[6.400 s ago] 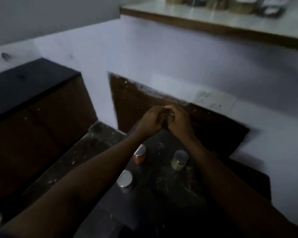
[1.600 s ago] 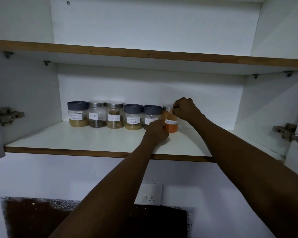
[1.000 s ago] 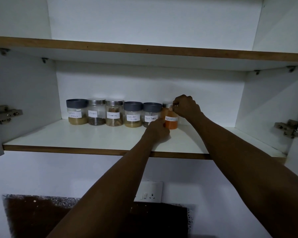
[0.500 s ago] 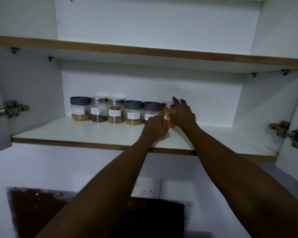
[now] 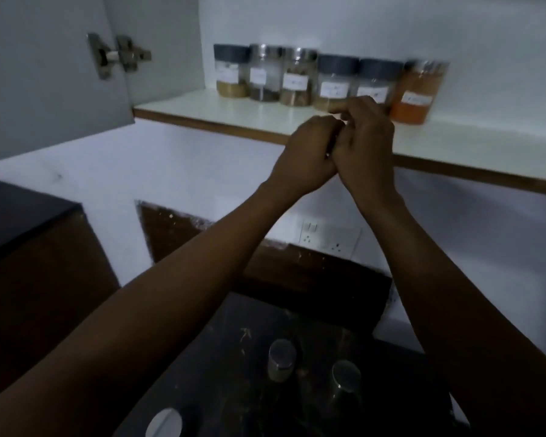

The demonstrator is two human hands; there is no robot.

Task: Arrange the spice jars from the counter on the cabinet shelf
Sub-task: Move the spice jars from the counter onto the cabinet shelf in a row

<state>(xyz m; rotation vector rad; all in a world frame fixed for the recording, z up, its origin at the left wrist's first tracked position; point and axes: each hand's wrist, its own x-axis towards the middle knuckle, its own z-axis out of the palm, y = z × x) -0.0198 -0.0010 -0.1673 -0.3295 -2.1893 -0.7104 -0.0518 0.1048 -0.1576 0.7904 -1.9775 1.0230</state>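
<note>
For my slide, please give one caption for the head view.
Six spice jars lined on the cabinet shelf; both hands together below it, more jars waiting on the counter.

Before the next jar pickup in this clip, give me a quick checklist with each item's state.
1. Orange jar stands upright on the shelf, last in the row: ok.
2. Shelf room to its right: ok.
3. Left hand and right hand off the jars: ok.
4. Hands empty: cannot tell, they are pressed together.
5. Counter jars still waiting: ok, at least two visible.
6. Labels readable: not ok, blurred.
</note>
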